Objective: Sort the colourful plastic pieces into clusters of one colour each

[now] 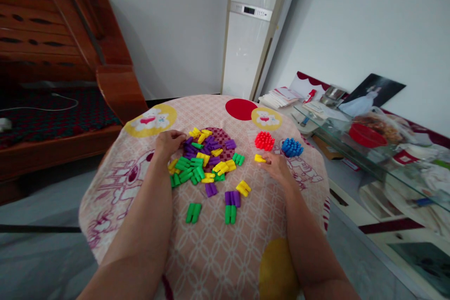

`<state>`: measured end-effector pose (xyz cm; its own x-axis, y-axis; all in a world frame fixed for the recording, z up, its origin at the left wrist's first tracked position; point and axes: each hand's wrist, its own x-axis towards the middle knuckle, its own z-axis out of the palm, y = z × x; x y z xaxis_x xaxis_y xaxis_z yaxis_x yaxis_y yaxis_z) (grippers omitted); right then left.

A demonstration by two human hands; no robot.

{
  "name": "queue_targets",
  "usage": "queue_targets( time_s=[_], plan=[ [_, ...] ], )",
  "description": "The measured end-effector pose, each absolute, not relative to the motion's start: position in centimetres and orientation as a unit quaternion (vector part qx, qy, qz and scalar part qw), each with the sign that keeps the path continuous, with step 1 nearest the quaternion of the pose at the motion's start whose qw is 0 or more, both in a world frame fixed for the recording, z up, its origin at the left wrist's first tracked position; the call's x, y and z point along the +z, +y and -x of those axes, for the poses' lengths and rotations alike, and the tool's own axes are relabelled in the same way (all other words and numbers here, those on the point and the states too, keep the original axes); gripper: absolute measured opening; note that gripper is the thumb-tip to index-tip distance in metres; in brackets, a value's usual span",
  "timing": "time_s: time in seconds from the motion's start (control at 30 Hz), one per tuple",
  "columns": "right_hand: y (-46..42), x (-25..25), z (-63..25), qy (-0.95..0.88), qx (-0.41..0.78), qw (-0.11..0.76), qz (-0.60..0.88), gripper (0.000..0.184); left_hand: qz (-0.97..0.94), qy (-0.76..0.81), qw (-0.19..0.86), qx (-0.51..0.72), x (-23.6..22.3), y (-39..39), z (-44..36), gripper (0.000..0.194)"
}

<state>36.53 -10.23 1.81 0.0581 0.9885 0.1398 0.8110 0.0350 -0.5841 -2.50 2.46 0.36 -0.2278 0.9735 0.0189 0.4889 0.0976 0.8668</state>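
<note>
Yellow piece (259,158) in right fingers (270,156), well inside tablecloth's edge (326,174)

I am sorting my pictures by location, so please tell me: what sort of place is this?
Probably a living room in a home: I see a wooden bench, what looks like a tall air conditioner, and a tablecloth with cartoon animals.

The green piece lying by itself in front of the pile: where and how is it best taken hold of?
I would pinch the green piece across its two long outer sides, around mid-length, coming down from above. It looks like two parallel tubes joined side by side, lying flat on the tablecloth, with both long sides free.
</note>
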Motion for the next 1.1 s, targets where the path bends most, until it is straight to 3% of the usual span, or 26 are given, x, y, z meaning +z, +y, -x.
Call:
queue_targets(
  time_s=[0.2,0.4,0.77,0.93,1.1],
  plan=[
    [-9.9,0.7,-36.5,-0.587,0.195,0.394,0.679,0.030,-0.610,0.708,0.189,0.302,1.2,2.0,2.3,0.030],
    [-10.3,1.1,-37.5,-0.435,0.324,0.547,0.638,0.046,-0.606,0.710,0.187,0.307,0.8,1.7,2.4,0.037],
    [-10.9,2.1,-38.4,-0.421,0.408,0.530,0.613,0.035,-0.589,0.701,0.221,0.336,1.2,1.4,2.3,0.031],
    [-10.7,1.9,-37.8,-0.475,0.295,0.490,0.669,0.027,-0.595,0.702,0.204,0.333,1.3,1.4,2.3,0.027],
    [-11.9,3.6,-40.2,-0.479,-0.020,0.428,0.767,0.022,-0.593,0.706,0.202,0.330,1.2,1.5,2.3,0.026]
  ],
)
